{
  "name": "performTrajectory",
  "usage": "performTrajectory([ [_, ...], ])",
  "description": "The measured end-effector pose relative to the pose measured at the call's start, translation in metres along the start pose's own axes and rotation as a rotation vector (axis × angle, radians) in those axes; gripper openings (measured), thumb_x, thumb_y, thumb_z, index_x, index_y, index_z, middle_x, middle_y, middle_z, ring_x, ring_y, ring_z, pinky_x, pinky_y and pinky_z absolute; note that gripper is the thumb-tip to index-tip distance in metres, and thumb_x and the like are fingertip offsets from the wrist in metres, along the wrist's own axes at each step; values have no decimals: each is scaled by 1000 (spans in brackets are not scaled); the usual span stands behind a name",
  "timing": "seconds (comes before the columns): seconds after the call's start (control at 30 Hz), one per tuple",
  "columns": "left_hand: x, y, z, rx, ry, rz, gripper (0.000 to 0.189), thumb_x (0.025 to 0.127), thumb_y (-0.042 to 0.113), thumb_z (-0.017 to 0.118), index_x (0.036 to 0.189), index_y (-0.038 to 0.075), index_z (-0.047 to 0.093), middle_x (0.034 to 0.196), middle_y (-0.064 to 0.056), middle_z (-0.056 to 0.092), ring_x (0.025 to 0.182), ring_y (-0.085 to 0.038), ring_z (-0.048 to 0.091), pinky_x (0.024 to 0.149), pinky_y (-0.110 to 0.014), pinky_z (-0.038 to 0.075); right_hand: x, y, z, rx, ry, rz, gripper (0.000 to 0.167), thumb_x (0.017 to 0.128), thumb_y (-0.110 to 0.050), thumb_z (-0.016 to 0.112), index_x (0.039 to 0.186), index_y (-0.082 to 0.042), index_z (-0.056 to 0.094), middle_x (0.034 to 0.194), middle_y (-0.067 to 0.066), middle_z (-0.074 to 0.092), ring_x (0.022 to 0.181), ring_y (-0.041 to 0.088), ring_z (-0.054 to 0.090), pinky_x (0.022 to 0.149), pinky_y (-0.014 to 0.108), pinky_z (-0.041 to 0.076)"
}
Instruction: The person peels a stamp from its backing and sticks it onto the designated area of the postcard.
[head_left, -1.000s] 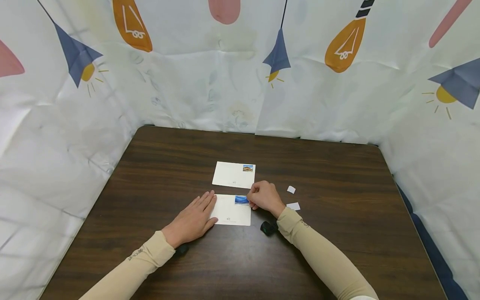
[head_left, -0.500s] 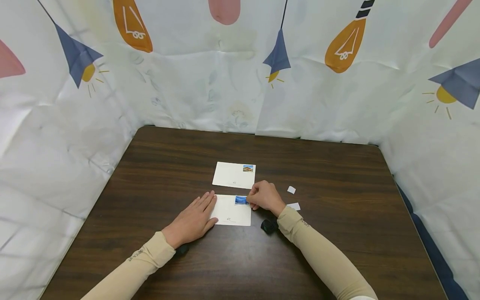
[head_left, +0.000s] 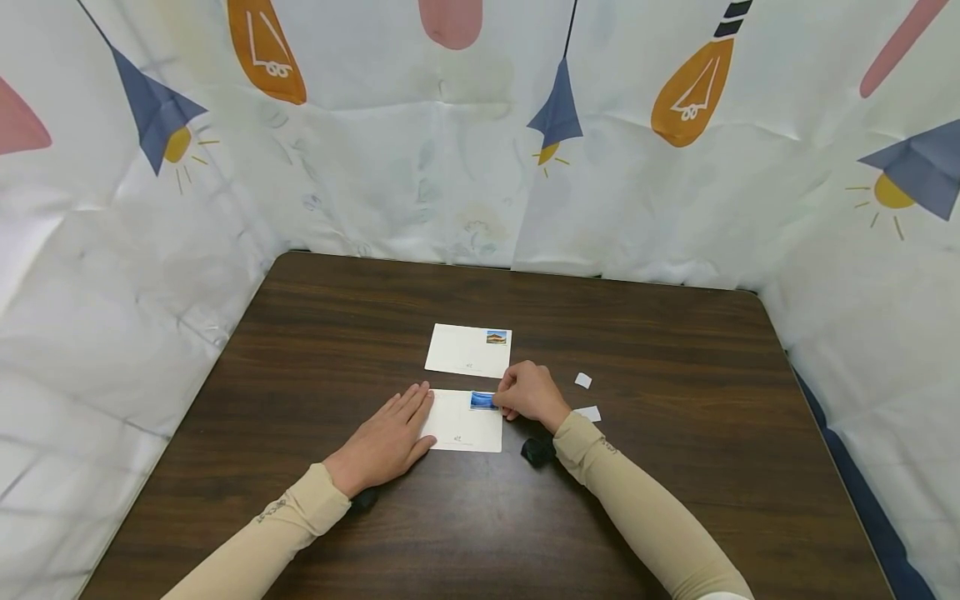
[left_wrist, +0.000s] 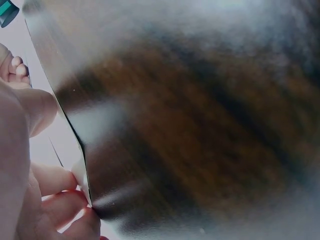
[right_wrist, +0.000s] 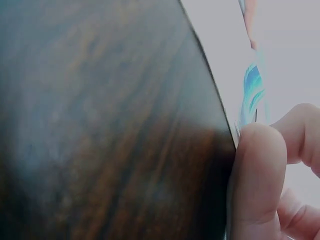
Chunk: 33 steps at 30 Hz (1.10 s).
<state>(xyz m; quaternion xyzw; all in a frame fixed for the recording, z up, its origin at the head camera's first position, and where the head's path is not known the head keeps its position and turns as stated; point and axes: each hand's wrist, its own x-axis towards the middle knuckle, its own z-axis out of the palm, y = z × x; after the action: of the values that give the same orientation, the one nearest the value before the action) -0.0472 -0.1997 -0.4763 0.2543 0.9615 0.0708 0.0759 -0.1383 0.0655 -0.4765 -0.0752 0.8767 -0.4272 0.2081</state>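
Observation:
My left hand [head_left: 386, 442] lies flat, fingers extended, over the left edge of the nearer white envelope [head_left: 461, 427]. At that envelope's upper right corner is a blue picture stamp [head_left: 482, 400]. My right hand [head_left: 532, 392] pinches the stamp's right edge between thumb and forefinger. In the right wrist view the thumb [right_wrist: 260, 175] comes up to the blue stamp [right_wrist: 252, 87] beside the envelope's edge; the stamp's end is hidden by the fingertips. The left wrist view shows the left fingers [left_wrist: 65, 205] over the envelope's rim.
Behind lies a second white envelope [head_left: 461, 352] bearing a stamp with a building [head_left: 497, 337]. Two small white paper pieces, one farther back [head_left: 583, 380] and one [head_left: 590, 413] beside the right wrist, lie on the dark wooden table [head_left: 675, 433]. Printed white cloth [head_left: 465, 183] surrounds the table.
Both hands, the envelopes and the blue stamp stay in nearly the same places. Only a very slight shift of the whole view shows.

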Motion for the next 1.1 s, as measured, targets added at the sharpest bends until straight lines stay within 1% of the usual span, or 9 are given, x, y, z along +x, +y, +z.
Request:
performTrajectory([
  [0.3, 1, 2, 0, 2, 16, 4, 67, 105, 35, 58, 152, -9, 42, 163, -27, 39, 153, -41, 40, 124, -54, 39, -2, 3, -1, -7, 18, -28, 14, 87, -9, 74, 73, -7, 74, 61, 5, 71, 49, 10, 67, 52, 26, 59],
  [0.5, 1, 2, 0, 1, 10, 2, 67, 105, 35, 58, 153, -9, 42, 164, -27, 39, 153, -41, 40, 124, -55, 39, -4, 4, -6, 1, 59, -33, 12, 90, -11, 70, 81, -7, 77, 65, 4, 73, 52, 11, 69, 53, 27, 59],
  [0.6, 0, 2, 0, 4, 13, 2, 67, 105, 35, 59, 152, -9, 42, 163, -27, 39, 153, -41, 40, 124, -55, 39, -5, 5, -9, -18, 92, -72, 12, 92, -14, 68, 86, -9, 77, 68, 3, 73, 55, 11, 68, 53, 28, 58],
  [0.67, 0, 2, -1, 5, 16, 2, 67, 105, 35, 59, 152, -9, 43, 163, -27, 40, 153, -41, 40, 124, -55, 39, -7, 5, -10, -44, 121, -115, 12, 94, -17, 68, 89, -11, 77, 72, 2, 73, 59, 10, 67, 56, 27, 57],
  [0.73, 1, 2, -1, 3, 14, 2, 67, 105, 35, 59, 152, -9, 42, 163, -27, 39, 153, -41, 40, 124, -55, 39, -10, 5, -10, -85, 145, -171, 12, 95, -19, 68, 93, -12, 77, 78, 1, 74, 65, 9, 67, 61, 27, 57],
  [0.87, 1, 1, -1, 1, 6, 0, 67, 105, 35, 58, 153, -8, 42, 164, -26, 38, 153, -41, 39, 124, -55, 38, -18, 4, -10, -190, 145, -312, 15, 97, -18, 67, 104, -11, 78, 92, 1, 78, 80, 9, 69, 75, 28, 61],
  [0.97, 0, 1, 0, 2, 2, -2, 67, 105, 36, 58, 153, -8, 41, 164, -26, 38, 154, -41, 39, 124, -55, 38, -25, 1, -9, -292, 94, -424, 24, 97, -17, 68, 117, -8, 77, 108, 6, 80, 92, 16, 74, 84, 34, 63],
  [1.03, 0, 2, 0, 2, -2, -5, 67, 105, 35, 58, 154, -8, 41, 165, -26, 38, 154, -41, 39, 124, -55, 38, -29, -1, -10, -391, 39, -494, 32, 98, -20, 69, 126, -7, 73, 120, 8, 78, 104, 20, 76, 92, 38, 63],
  [1.1, 1, 2, 0, 2, -8, -11, 67, 105, 36, 58, 154, -7, 41, 165, -25, 37, 154, -40, 38, 125, -55, 38, -32, -2, -10, -484, -30, -550, 41, 98, -24, 69, 135, -8, 68, 133, 10, 73, 118, 23, 73, 100, 40, 61],
])
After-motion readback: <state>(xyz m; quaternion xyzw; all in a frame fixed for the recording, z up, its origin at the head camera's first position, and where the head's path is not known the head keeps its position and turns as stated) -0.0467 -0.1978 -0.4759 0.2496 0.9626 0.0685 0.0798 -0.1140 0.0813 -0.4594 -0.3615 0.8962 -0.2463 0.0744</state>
